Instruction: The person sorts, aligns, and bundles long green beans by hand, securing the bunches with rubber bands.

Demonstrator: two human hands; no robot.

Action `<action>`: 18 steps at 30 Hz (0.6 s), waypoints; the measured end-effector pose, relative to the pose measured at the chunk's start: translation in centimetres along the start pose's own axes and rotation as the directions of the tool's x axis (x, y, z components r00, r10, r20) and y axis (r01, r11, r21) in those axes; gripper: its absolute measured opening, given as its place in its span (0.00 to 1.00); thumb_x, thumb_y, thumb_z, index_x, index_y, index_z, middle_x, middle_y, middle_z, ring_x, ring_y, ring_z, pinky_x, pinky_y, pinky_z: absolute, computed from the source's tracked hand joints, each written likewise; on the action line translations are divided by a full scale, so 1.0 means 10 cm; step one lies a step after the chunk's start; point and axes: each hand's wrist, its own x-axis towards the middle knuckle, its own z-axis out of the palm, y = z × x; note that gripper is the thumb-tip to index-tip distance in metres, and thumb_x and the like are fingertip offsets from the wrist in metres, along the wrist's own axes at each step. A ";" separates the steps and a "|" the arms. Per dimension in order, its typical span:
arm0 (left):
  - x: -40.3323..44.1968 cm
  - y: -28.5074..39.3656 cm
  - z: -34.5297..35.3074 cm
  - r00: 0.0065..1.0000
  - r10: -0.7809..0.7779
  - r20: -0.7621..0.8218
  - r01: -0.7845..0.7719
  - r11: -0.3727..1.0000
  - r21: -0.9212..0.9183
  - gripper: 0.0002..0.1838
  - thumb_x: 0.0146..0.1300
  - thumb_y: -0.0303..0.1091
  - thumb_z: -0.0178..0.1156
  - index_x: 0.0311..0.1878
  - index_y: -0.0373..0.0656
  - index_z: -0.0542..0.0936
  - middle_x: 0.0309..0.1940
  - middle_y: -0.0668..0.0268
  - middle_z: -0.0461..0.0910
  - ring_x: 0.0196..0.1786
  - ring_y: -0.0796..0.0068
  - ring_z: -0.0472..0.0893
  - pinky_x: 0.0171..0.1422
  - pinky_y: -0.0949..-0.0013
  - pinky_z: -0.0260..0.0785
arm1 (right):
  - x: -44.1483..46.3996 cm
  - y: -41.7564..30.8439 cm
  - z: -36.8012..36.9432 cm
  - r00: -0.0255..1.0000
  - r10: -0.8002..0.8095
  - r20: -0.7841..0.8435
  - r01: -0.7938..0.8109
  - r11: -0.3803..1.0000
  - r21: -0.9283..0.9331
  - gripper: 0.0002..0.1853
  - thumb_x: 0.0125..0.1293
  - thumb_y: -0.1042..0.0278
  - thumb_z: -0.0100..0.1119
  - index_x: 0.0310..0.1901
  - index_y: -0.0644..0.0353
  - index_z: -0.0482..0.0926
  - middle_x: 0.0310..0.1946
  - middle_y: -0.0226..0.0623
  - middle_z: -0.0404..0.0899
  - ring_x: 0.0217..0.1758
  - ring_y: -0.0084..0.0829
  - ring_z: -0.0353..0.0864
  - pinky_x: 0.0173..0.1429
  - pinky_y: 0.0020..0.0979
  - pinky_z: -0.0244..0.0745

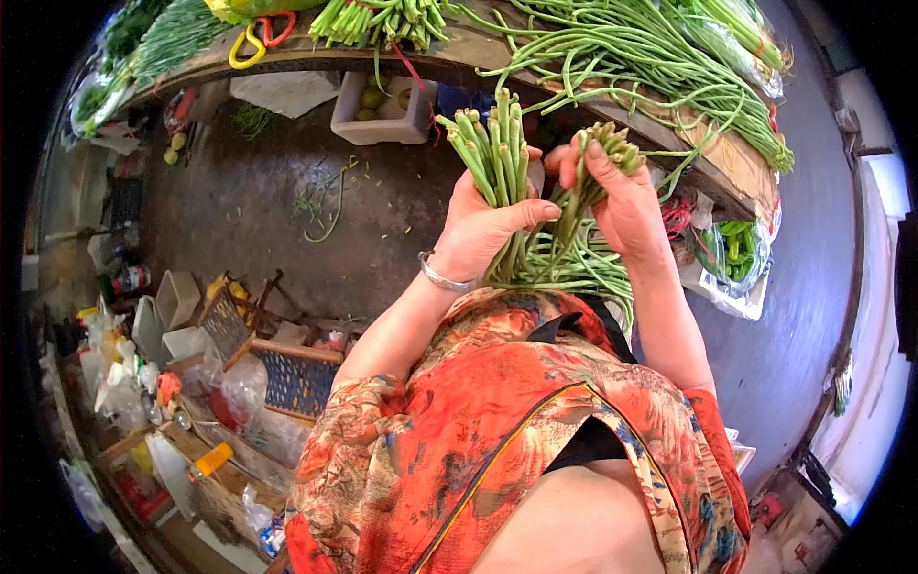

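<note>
My left hand [476, 228], with a silver bangle at the wrist, is closed round a bunch of long green beans [497, 143], their pale ends standing up above the fingers. Close beside it my right hand [622, 196] grips a second bunch of beans [612, 148], its thumb pressed near the brownish tips. The lower lengths of both bunches run down between my hands toward my lap. More long beans [593, 273] lie there in a loose pile, partly hidden by my hands and blouse.
A curved wooden counter [469, 57] ahead carries heaped long beans [669, 67], a bundle of green stalks [382, 19] and scissors [251, 48] with yellow and red handles. Below stands a white foam box [382, 110]. A crate [296, 378] and clutter lie at left; bagged green peppers [736, 249] at right.
</note>
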 end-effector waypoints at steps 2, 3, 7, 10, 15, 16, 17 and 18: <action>-0.01 0.00 0.01 1.000 0.002 -0.005 -0.002 1.000 0.001 0.31 0.50 0.20 0.71 0.58 0.37 0.71 0.29 0.71 0.77 0.30 0.81 0.77 0.35 0.77 0.70 | -0.03 -0.09 -0.01 0.993 0.109 -0.054 -0.100 0.984 0.150 0.11 0.70 0.59 0.57 0.42 0.60 0.76 0.27 0.28 0.75 0.27 0.20 0.72 0.31 0.22 0.68; -0.01 0.03 0.02 1.000 -0.001 0.002 0.001 1.000 0.013 0.30 0.50 0.20 0.71 0.58 0.37 0.71 0.29 0.71 0.78 0.30 0.81 0.77 0.35 0.77 0.69 | -0.02 -0.13 -0.01 0.994 0.093 -0.060 -0.083 0.986 0.147 0.12 0.69 0.58 0.59 0.41 0.60 0.76 0.26 0.27 0.74 0.22 0.18 0.68 0.24 0.19 0.63; -0.02 0.10 0.02 1.000 0.001 0.018 -0.001 1.000 0.017 0.30 0.50 0.20 0.71 0.58 0.36 0.71 0.31 0.71 0.78 0.32 0.80 0.78 0.38 0.77 0.71 | -0.07 -0.49 0.15 0.987 -0.106 -0.118 0.077 0.970 -0.229 0.16 0.51 0.75 0.74 0.39 0.60 0.76 0.25 0.23 0.73 0.23 0.13 0.68 0.25 0.18 0.64; -0.01 0.05 0.06 0.999 0.047 -0.008 -0.046 0.996 0.075 0.30 0.48 0.15 0.70 0.56 0.39 0.74 0.41 0.70 0.78 0.41 0.81 0.77 0.44 0.76 0.74 | -0.03 -0.43 0.24 0.989 -0.148 -0.007 0.120 0.827 -0.549 0.14 0.52 0.77 0.73 0.39 0.61 0.77 0.26 0.22 0.75 0.27 0.14 0.72 0.32 0.18 0.70; -0.02 -0.06 0.09 0.996 0.058 0.072 -0.065 0.994 0.091 0.31 0.52 0.13 0.65 0.60 0.37 0.69 0.51 0.63 0.77 0.52 0.73 0.78 0.56 0.70 0.75 | -0.05 -0.10 0.33 0.999 0.017 0.047 0.000 0.940 -0.341 0.13 0.56 0.80 0.68 0.43 0.65 0.78 0.36 0.30 0.83 0.38 0.18 0.79 0.44 0.22 0.76; -0.04 -0.06 0.09 0.996 0.053 0.072 -0.060 0.994 0.093 0.31 0.52 0.13 0.65 0.60 0.37 0.69 0.51 0.63 0.77 0.52 0.73 0.78 0.56 0.70 0.75 | -0.06 -0.08 0.32 0.999 0.018 0.044 -0.002 0.941 -0.338 0.13 0.56 0.80 0.68 0.43 0.65 0.78 0.36 0.30 0.83 0.38 0.18 0.79 0.44 0.22 0.76; -0.04 -0.05 0.09 0.997 0.046 0.063 -0.050 0.996 0.072 0.31 0.52 0.13 0.65 0.60 0.37 0.69 0.51 0.63 0.77 0.53 0.74 0.78 0.56 0.70 0.75 | -0.06 -0.07 0.31 0.999 0.027 0.038 -0.013 0.942 -0.336 0.12 0.57 0.80 0.67 0.43 0.64 0.78 0.36 0.29 0.83 0.38 0.18 0.79 0.44 0.22 0.76; -0.04 -0.03 0.10 0.998 0.041 0.056 -0.044 0.998 0.049 0.31 0.52 0.13 0.65 0.61 0.37 0.69 0.51 0.63 0.77 0.53 0.74 0.78 0.56 0.70 0.74 | -0.06 -0.06 0.29 0.999 0.034 0.033 -0.021 0.941 -0.337 0.11 0.58 0.80 0.66 0.43 0.64 0.78 0.36 0.29 0.83 0.38 0.18 0.79 0.44 0.22 0.76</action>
